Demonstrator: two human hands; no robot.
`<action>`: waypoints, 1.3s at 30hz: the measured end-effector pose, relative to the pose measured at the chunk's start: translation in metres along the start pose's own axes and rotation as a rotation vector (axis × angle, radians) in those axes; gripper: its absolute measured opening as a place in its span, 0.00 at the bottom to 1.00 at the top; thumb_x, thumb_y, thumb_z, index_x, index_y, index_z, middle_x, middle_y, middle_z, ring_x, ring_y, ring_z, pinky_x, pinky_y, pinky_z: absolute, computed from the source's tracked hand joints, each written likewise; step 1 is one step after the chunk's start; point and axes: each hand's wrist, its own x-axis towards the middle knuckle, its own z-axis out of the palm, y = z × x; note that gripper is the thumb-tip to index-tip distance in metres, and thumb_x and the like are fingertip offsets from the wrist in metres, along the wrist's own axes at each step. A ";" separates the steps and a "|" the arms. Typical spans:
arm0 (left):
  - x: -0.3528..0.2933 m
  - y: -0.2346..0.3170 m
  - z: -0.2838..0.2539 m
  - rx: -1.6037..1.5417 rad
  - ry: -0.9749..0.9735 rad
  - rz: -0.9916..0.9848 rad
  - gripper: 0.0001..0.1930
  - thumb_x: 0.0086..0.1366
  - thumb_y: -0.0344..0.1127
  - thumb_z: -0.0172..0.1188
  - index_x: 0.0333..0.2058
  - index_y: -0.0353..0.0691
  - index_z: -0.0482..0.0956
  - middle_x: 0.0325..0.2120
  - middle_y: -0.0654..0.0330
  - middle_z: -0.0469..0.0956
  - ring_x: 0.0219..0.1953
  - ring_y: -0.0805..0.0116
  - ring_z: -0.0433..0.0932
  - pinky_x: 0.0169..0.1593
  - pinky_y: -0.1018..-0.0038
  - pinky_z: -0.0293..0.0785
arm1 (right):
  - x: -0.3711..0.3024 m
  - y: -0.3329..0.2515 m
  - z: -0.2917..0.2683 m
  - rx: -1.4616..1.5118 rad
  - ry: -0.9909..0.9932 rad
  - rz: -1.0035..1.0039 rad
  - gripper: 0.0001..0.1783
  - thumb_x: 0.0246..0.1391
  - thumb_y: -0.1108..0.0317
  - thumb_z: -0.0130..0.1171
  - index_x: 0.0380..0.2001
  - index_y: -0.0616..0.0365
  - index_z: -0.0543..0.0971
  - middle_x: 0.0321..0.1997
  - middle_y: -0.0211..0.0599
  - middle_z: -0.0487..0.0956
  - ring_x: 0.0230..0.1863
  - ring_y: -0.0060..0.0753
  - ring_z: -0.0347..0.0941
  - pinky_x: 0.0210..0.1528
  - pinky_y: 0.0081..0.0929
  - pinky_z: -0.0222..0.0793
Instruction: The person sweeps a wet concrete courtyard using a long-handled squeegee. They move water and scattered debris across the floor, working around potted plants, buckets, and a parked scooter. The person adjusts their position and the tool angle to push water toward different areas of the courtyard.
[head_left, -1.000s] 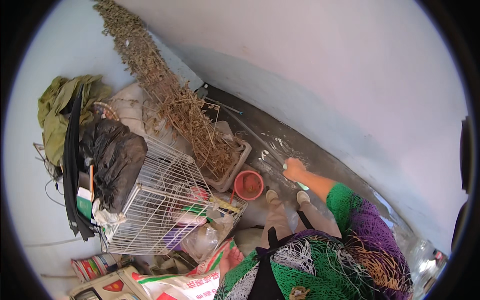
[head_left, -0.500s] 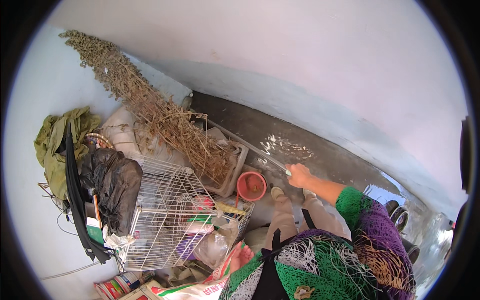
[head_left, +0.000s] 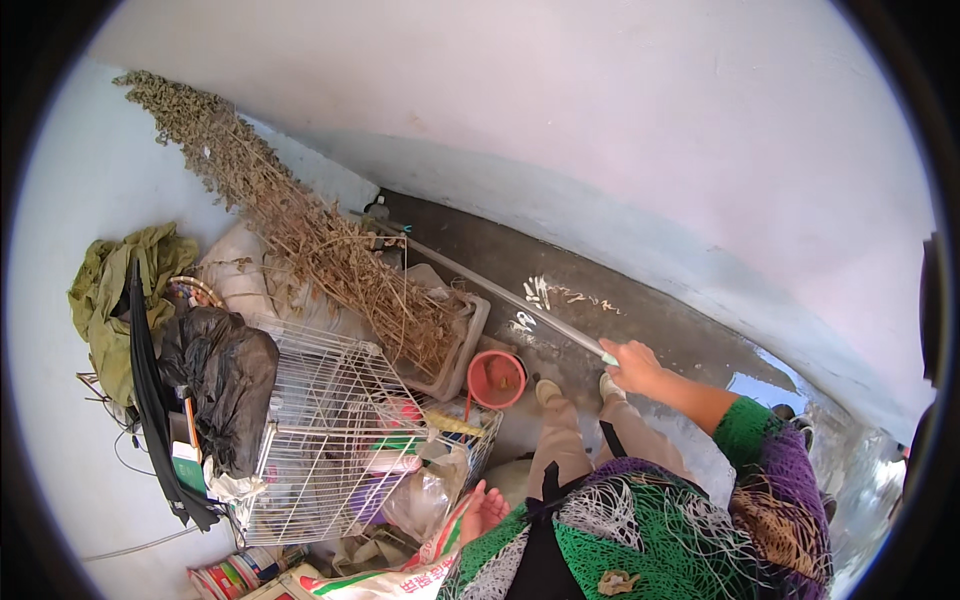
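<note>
My right hand (head_left: pixel 636 367) is wrapped round the pale green end of a long grey pole (head_left: pixel 520 306). The pole slants over the floor toward the far corner, beside the dried plant bundle (head_left: pixel 300 220). A teal fitting shows near its far end; what is fixed beyond that I cannot make out. My left hand (head_left: pixel 485 514) is low at my side, fingers apart and slightly bent, with nothing in it. It lies beside a white printed sack (head_left: pixel 400 580) with red and green stripes, close to a clear plastic bag (head_left: pixel 430 495) at the wire cage (head_left: pixel 330 440).
A red bucket (head_left: pixel 497 379) stands just ahead of my feet, next to a grey plastic bin (head_left: pixel 470 340) holding the dried stalks. A closed black umbrella (head_left: pixel 145 370) and a black bag (head_left: pixel 225 385) lie left of the cage. White marks (head_left: pixel 540 290) show on the dark floor along the wall.
My right hand has moved right and slightly nearer, drawing the pole back. Its teal fitting now shows by the plants. My left hand stays low, its fingers a little more spread.
</note>
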 end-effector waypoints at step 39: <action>0.025 0.004 -0.025 -0.062 -0.015 -0.055 0.19 0.56 0.36 0.57 0.47 0.52 0.68 0.31 0.64 0.77 0.33 0.70 0.75 0.42 0.67 0.71 | 0.026 -0.010 -0.044 -0.436 0.052 -0.035 0.31 0.35 0.72 0.55 0.49 0.57 0.66 0.23 0.47 0.74 0.26 0.47 0.73 0.26 0.39 0.68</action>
